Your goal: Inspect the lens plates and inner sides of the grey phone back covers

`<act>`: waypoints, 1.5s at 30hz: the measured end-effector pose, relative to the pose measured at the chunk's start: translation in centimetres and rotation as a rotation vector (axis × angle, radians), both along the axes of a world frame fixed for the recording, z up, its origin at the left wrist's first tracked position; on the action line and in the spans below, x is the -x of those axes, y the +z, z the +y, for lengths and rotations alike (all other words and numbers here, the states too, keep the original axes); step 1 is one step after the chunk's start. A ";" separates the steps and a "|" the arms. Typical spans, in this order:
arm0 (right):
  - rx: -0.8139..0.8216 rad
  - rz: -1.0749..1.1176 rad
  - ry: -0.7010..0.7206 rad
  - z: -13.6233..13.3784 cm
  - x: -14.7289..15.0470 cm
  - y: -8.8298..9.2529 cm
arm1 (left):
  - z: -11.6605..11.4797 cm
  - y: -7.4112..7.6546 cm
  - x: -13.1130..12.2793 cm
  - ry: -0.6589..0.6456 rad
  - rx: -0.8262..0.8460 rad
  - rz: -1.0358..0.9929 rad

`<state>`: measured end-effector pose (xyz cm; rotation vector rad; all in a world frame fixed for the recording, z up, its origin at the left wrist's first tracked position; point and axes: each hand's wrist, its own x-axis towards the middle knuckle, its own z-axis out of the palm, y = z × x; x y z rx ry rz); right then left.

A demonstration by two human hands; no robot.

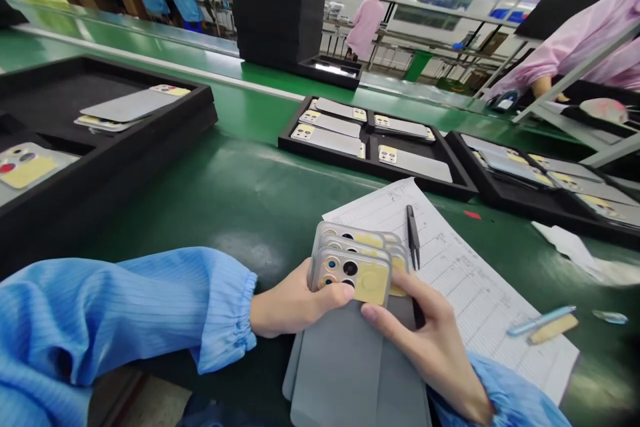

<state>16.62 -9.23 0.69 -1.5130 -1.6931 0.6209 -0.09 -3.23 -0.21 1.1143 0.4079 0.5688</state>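
Gray phone backs (345,353) at the counter (250,200)
I see left fingers (334,295) and right fingers (391,327) gripping them; a thumb partly hides one dark circle (348,284), and the bottom ends are cut off.

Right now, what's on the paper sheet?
Black tweezers, a blue pen, a tan piece. The right hand and grey panels hide part of the sheet; anything there can't be seen.
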 end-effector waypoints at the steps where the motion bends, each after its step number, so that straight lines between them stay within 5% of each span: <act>1: 0.009 0.010 0.005 0.0 0.0 0.0 | 0.0 0.0 0.0 -0.001 -0.019 -0.003; 45: 0.056 0.080 0.006 -0.1 0.1 0.1 | 0.1 0.0 0.0 0.000 -0.025 0.022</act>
